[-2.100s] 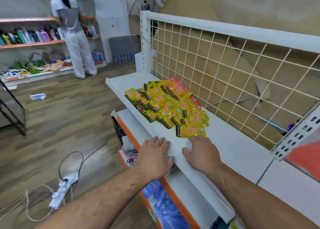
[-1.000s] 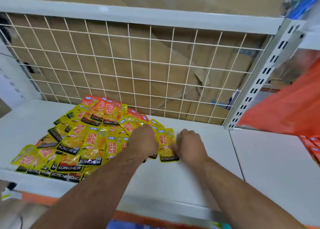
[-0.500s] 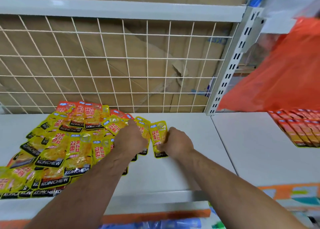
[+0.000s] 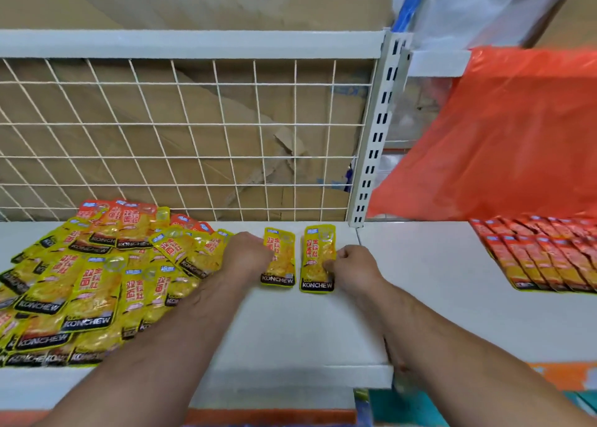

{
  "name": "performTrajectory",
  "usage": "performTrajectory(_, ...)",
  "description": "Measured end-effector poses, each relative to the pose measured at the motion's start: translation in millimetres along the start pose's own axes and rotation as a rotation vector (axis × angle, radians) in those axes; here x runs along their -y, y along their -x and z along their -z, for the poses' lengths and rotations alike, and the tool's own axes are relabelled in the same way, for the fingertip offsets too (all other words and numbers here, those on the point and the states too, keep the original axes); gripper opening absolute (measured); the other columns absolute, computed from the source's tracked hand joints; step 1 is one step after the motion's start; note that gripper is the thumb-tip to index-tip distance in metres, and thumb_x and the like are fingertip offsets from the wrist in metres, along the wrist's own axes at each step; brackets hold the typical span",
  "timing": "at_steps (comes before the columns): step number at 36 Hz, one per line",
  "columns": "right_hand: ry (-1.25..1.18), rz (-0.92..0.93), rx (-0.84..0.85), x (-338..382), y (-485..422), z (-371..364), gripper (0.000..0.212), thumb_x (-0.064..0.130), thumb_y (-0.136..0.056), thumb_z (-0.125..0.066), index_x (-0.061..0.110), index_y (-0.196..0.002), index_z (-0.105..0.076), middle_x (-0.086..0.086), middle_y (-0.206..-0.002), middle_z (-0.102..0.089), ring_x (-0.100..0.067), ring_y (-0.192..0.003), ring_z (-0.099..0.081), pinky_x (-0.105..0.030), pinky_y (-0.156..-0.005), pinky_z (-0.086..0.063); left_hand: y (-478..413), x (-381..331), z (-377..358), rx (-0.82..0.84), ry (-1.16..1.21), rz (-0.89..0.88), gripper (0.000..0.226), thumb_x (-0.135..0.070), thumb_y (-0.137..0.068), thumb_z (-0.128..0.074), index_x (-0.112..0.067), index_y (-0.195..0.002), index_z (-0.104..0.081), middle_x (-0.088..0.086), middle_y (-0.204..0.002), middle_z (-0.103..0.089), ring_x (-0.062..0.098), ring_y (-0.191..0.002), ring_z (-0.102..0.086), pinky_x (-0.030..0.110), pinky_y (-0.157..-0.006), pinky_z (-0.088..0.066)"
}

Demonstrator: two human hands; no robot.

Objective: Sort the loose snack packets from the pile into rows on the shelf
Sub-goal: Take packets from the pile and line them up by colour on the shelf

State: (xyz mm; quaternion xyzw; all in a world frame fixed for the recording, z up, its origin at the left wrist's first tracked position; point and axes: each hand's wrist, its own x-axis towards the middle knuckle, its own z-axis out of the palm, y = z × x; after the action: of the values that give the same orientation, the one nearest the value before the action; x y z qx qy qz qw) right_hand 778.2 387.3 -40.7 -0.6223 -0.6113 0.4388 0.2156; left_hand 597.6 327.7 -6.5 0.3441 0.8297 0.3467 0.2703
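A loose pile of yellow and red KONCHEW snack packets [image 4: 93, 278] covers the left half of the white shelf [image 4: 290, 336]. Two yellow packets lie apart from it, side by side and upright. My left hand [image 4: 248, 255] grips the left edge of the nearer one, the left yellow packet [image 4: 281, 258]. My right hand [image 4: 353, 265] pinches the right edge of the right yellow packet [image 4: 318, 258], which lies near the shelf's right end.
A white wire grid [image 4: 181, 135] backs the shelf, with cardboard behind it. A slotted upright post [image 4: 374, 135] divides it from the adjoining shelf, where red packets [image 4: 542, 252] lie in an overlapping row under an orange plastic bag [image 4: 504, 135].
Both hands moved from the shelf's front edge into the pile. Two yellow packets have been pulled out to the right and now lie separated from it and from each other.
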Motion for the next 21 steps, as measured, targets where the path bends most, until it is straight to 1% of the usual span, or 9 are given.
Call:
performTrajectory(4,-0.055,-0.035,-0.023,-22.1,-12.1,42.3,0.032,0.012,-0.073,-0.071,0.017,-0.055,-0.045,-0.01,-0.065,-0.063,-0.022,-0.06,-0.051,-0.027,-0.057,-0.039,8.2,-16.5,-33.4,0.001,0.015,0.032,0.032,-0.005,-0.076,-0.075,-0.015,-0.058,-0.051,0.019,-0.089,-0.069,0.033,-0.092,-0.067,0.04,-0.082,-0.052)
performTrajectory(7,-0.082,-0.069,-0.014,-39.0,-25.9,64.3,0.022,0.022,-0.061,-0.071,0.015,-0.05,-0.053,-0.016,-0.065,-0.067,-0.025,-0.06,-0.055,-0.039,-0.062,-0.049,8.8,-26.1,-57.9,0.003,0.044,0.059,0.029,-0.008,-0.075,-0.078,-0.018,-0.066,-0.052,0.014,-0.1,-0.071,0.031,-0.099,-0.067,0.04,-0.087,-0.054)
performTrajectory(9,-0.079,-0.075,0.0,-47.7,-33.5,76.1,0.014,0.024,-0.056,-0.069,0.02,-0.047,-0.058,-0.011,-0.057,-0.062,-0.025,-0.059,-0.055,-0.046,-0.066,-0.055,7.8,-32.3,-71.4,-0.008,0.041,0.066,0.028,-0.009,-0.074,-0.078,-0.019,-0.069,-0.052,0.012,-0.101,-0.071,0.03,-0.1,-0.066,0.04,-0.088,-0.054)
performTrajectory(10,-0.079,-0.076,0.003,-49.4,-34.2,82.3,0.018,0.022,-0.058,-0.071,0.018,-0.048,-0.057,-0.007,-0.054,-0.058,-0.025,-0.059,-0.055,-0.046,-0.065,-0.055,7.3,-35.5,-77.0,-0.016,0.026,0.064,0.027,-0.008,-0.075,-0.076,-0.018,-0.068,-0.052,0.013,-0.098,-0.071,0.031,-0.098,-0.067,0.04,-0.087,-0.054)
performTrajectory(12,-0.091,-0.072,0.006,-49.8,-32.3,93.1,0.028,0.015,-0.067,-0.074,0.016,-0.052,-0.05,-0.003,-0.054,-0.054,-0.023,-0.057,-0.052,-0.038,-0.058,-0.047,5.8,-41.2,-86.5,-0.041,-0.02,0.059,0.028,-0.007,-0.079,-0.071,-0.015,-0.064,-0.05,0.014,-0.095,-0.071,0.032,-0.095,-0.066,0.039,-0.084,-0.054)
performTrajectory(14,-0.113,-0.066,0.022,-52.9,-33.7,99.4,0.032,0.013,-0.067,-0.073,0.017,-0.051,-0.046,-0.002,-0.053,-0.05,-0.021,-0.054,-0.046,-0.031,-0.054,-0.036,3.3,-45.5,-93.1,-0.07,-0.08,0.065,0.027,-0.009,-0.081,-0.068,-0.015,-0.063,-0.05,0.011,-0.095,-0.07,0.031,-0.095,-0.065,0.034,-0.08,-0.052)
performTrajectory(16,-0.116,-0.053,0.036,-56.4,-37.6,101.7,0.033,0.014,-0.065,-0.07,0.018,-0.047,-0.042,-0.002,-0.051,-0.044,-0.02,-0.053,-0.04,-0.032,-0.054,-0.03,-0.4,-47.5,-96.8,-0.088,-0.117,0.077,0.021,-0.01,-0.081,-0.068,-0.017,-0.068,-0.053,0.006,-0.09,-0.068,0.029,-0.096,-0.065,0.03,-0.075,-0.049)
performTrajectory(19,-0.09,-0.044,0.063,-57.2,-42.4,102.9,0.035,0.012,-0.069,-0.07,0.019,-0.05,-0.041,-0.004,-0.054,-0.043,-0.02,-0.055,-0.04,-0.032,-0.055,-0.029,-6.1,-47.6,-98.3,-0.093,-0.163,0.074,0.009,-0.016,-0.08,-0.068,-0.015,-0.081,-0.059,0.004,-0.088,-0.065,0.027,-0.09,-0.062,0.028,-0.07,-0.047)
performTrajectory(21,-0.087,-0.044,0.076,-56.7,-46.0,102.5,0.036,0.011,-0.071,-0.07,0.019,-0.051,-0.041,-0.004,-0.055,-0.044,-0.02,-0.055,-0.041,-0.031,-0.055,-0.03,-11.1,-46.6,-97.8,-0.095,-0.216,0.056,0.011,-0.019,-0.08,-0.065,-0.013,-0.088,-0.062,0.005,-0.093,-0.067,0.026,-0.085,-0.06,0.028,-0.067,-0.046)
